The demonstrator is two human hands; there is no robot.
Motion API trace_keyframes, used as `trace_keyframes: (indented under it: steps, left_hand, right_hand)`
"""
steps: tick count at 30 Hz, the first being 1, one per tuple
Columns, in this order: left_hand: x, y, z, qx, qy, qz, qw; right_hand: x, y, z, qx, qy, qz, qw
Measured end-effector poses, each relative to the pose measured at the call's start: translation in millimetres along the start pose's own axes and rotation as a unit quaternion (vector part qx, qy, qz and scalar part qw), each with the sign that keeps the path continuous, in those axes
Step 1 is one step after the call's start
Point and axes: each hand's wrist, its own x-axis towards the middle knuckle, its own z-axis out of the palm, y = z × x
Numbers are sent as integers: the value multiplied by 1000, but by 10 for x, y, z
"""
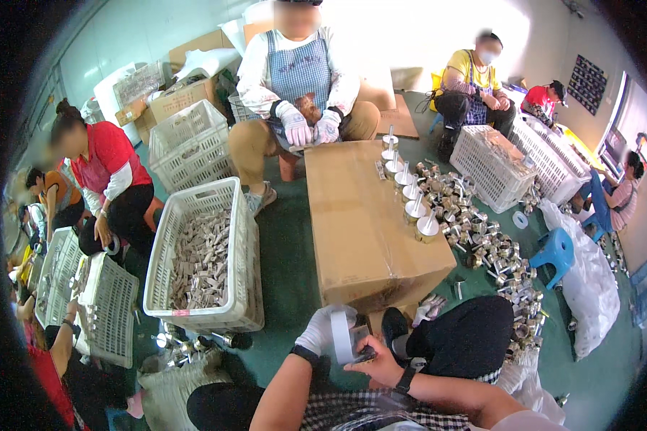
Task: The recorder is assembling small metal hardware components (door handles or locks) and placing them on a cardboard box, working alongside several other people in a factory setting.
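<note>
My left hand (318,333), in a white glove, grips a roll of white tape (342,337) by its side, just off the near edge of a cardboard box (366,215). Bare and with a dark watch at the wrist, my right hand (382,366) is closed against the roll's near right side. Something small and dark shows by its fingertips, too unclear to name. Along the box's right edge stands a row of metal cup-shaped parts with white discs and upright stems (412,191).
Many loose metal parts (492,258) cover the floor on the right, near a blue stool (553,255) and a white sack (582,287). At left stands a white crate (248,273) full of small pale pieces. A gloved co-worker (298,79) sits across the box.
</note>
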Motion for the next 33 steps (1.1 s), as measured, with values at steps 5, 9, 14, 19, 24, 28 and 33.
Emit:
trace_keyframes:
  steps: [5, 9, 14, 19, 24, 28, 33]
  left_hand:
    - [107, -109, -127, -36, 11, 7, 999]
    - [153, -70, -221, -125, -73, -42, 989]
    - [80, -136, -94, 11, 20, 57, 998]
    - [111, -80, -83, -81, -30, -7, 996]
    - [110, -168, -79, 7, -15, 42, 999]
    - [123, -139, -176, -75, -41, 9, 996]
    - [83, -116, -111, 126, -62, 114, 983]
  right_hand:
    - [9, 23, 7, -37, 24, -65, 997]
    - [28, -31, 56, -23, 44, -65, 997]
    - [23, -57, 106, 35, 67, 38, 996]
    - [20, -118, 118, -16, 96, -26, 995]
    - [52, -112, 133, 31, 93, 1, 995]
    - [60, -43, 157, 29, 79, 37, 996]
    - [69, 2, 142, 47, 75, 35, 995]
